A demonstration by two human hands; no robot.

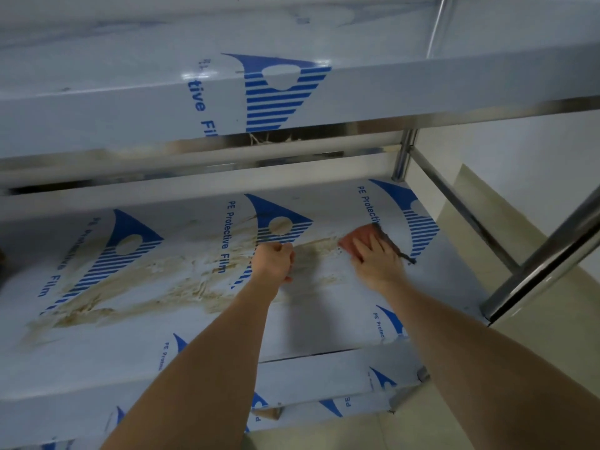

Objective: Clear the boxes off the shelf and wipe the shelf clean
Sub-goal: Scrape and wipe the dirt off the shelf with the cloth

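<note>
While wiping runs: no boxes on shelf (324, 319).
Right hand (376, 259): flat, pressing cloth (358, 238).
Left hand (274, 261): fisted, empty.
Left: brown stains (130, 287).

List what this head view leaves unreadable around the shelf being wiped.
- Cloth: mostly hidden under the right hand; its full shape is unclear.
- Left hand: curled in a fist; anything inside is hidden by its fingers.
- Back of the middle shelf: covered by the upper shelf.
- Dark object: cut off by the left edge.
</note>
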